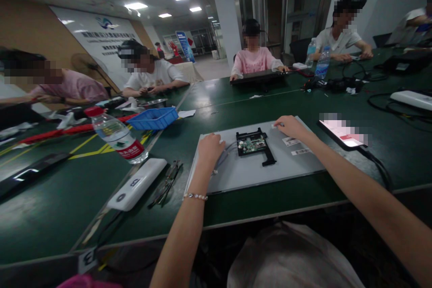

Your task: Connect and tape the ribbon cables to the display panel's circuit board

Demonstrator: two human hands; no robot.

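Note:
In front of me a flat light-grey panel [236, 177] lies on the green table, its back apparently facing up. A black plastic bracket [269, 158] with a green circuit board [251, 145] sits at its middle. Grey wires [227, 153] run from the board toward my left hand [209, 147], which is closed over the panel's left part; its fingertips are hidden. My right hand [290, 127] is closed in a pinch at the panel's far right edge, with a tiny pale bit at the fingertips. White labels [300, 151] lie on the panel near that hand.
Left of the panel are eyeglasses [166, 184], a white power bank [138, 184], a water bottle [116, 137] and a blue tray [153, 119]. A lit phone [344, 132] with a cable lies on the right. Several people sit around the table, one holding a dark panel [259, 80].

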